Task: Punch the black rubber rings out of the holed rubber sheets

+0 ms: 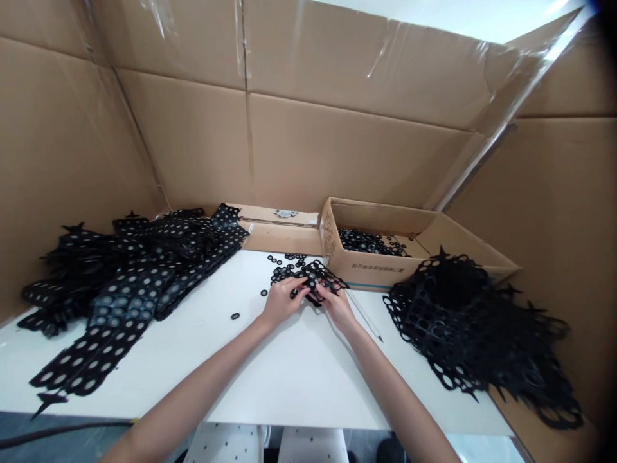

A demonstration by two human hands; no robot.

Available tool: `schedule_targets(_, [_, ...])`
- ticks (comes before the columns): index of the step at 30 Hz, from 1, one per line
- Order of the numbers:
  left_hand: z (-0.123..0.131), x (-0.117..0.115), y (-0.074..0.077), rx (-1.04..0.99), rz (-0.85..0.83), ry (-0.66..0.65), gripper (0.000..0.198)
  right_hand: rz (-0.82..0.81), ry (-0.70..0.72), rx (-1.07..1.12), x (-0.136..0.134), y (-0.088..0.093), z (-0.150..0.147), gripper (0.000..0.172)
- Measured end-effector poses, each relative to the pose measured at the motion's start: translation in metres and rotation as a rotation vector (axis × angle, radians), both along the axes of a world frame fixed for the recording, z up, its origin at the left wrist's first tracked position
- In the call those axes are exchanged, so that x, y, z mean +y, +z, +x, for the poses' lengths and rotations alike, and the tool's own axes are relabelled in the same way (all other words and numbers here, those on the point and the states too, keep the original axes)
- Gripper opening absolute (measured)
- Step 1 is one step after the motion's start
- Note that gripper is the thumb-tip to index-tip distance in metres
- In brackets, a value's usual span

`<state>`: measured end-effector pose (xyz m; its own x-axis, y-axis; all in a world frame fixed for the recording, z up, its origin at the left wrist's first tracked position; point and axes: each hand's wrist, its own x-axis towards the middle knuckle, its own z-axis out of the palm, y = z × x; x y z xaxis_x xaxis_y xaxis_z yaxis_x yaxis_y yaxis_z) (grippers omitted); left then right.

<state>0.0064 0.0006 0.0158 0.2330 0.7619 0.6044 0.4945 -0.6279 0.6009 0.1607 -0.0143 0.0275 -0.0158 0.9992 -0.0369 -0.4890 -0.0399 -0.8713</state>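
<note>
White table [226, 379], hands [283, 302] [336, 307] on punched black sheet [322, 274]

We are facing a table [202, 379] backed by cardboard walls [241, 141], with a heap of perforated sheets [120, 276] on its left side. At the back of the table sits a cardboard box [371, 270] holding loose rings [369, 243], and a second heap of sheets [477, 334] lies to its right. Between the heaps, just in front of the box, our left hand [282, 302] and right hand [337, 308] hold a perforated piece [318, 280], with scattered rings [284, 270] on the table behind and beside it and a slim pointed tool [364, 314] just right of the right hand.
</note>
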Motion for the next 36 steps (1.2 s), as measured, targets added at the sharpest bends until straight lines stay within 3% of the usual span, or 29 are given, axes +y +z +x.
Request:
schedule_targets(8, [-0.004, 0.006, -0.005, 0.063, -0.104, -0.062, 0.028, -0.105, -0.047, -0.122, 0.002, -0.002, 0.005, 0.039])
schedule_targets(11, [-0.005, 0.007, -0.006, 0.097, -0.134, -0.072, 0.027, -0.101, -0.003, -0.12, 0.001, -0.004, 0.003, 0.037])
schedule_targets(15, [-0.007, 0.008, -0.007, 0.146, -0.195, -0.148, 0.028, -0.101, -0.054, -0.19, 0.004, -0.008, 0.004, 0.041])
schedule_targets(17, [-0.007, 0.008, -0.007, 0.129, -0.176, -0.144, 0.027, -0.1, -0.055, -0.229, 0.005, -0.01, 0.006, 0.041])
schedule_targets(22, [-0.004, 0.004, -0.007, 0.019, 0.006, 0.02, 0.027, -0.082, -0.071, -0.299, 0.003, -0.011, 0.006, 0.041])
schedule_targets(26, [-0.001, -0.002, -0.004, 0.03, 0.008, -0.053, 0.021, 0.039, -0.093, -0.347, 0.002, -0.018, 0.0, 0.039])
schedule_targets(31, [0.0, -0.002, -0.002, -0.017, -0.099, -0.184, 0.021, 0.14, -0.106, -0.408, 0.0, -0.03, -0.005, 0.034])
schedule_targets(36, [-0.005, 0.011, -0.008, -0.239, -0.398, -0.299, 0.022, 0.181, -0.106, -0.463, -0.001, -0.029, -0.003, 0.029])
